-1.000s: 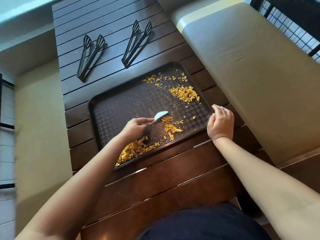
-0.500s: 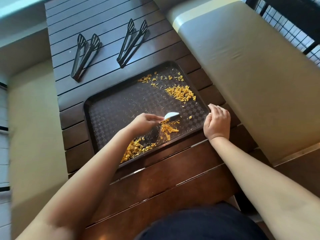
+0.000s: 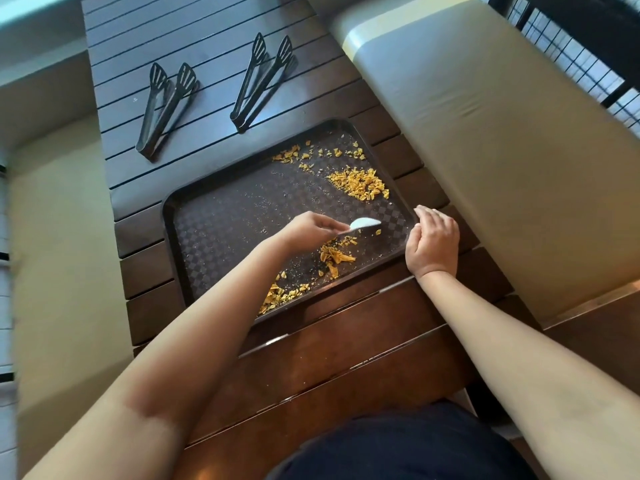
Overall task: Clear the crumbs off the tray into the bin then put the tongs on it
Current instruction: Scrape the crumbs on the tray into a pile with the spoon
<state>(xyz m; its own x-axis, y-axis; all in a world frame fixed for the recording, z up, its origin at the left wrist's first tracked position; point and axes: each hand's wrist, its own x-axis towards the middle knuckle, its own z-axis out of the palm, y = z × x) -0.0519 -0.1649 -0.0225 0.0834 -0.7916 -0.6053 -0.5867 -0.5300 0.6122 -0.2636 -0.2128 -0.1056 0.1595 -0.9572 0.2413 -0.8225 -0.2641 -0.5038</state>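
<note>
A dark brown checkered tray [image 3: 221, 223] lies on the slatted table [image 3: 207, 36]. Yellow crumbs lie in a heap at its far right [image 3: 360, 183], in a small pile near the middle front [image 3: 336, 254] and along the front edge [image 3: 280, 297]. My left hand [image 3: 311, 230] is shut on a small white scraper [image 3: 363, 223], its blade over the tray just beyond the middle pile. My right hand [image 3: 433, 242] rests curled against the tray's right rim. Two black tongs lie beyond the tray, one at the left [image 3: 162, 109] and one at the right [image 3: 259, 81].
A beige cushioned bench [image 3: 485, 150] runs along the table's right side, another beige seat [image 3: 59, 237] along the left. A dark railing [image 3: 588, 46] stands at the far right. No bin is in view.
My left hand has carried the scraper to the right across the tray, past the middle crumb pile. My right hand has stayed at the tray's right rim.
</note>
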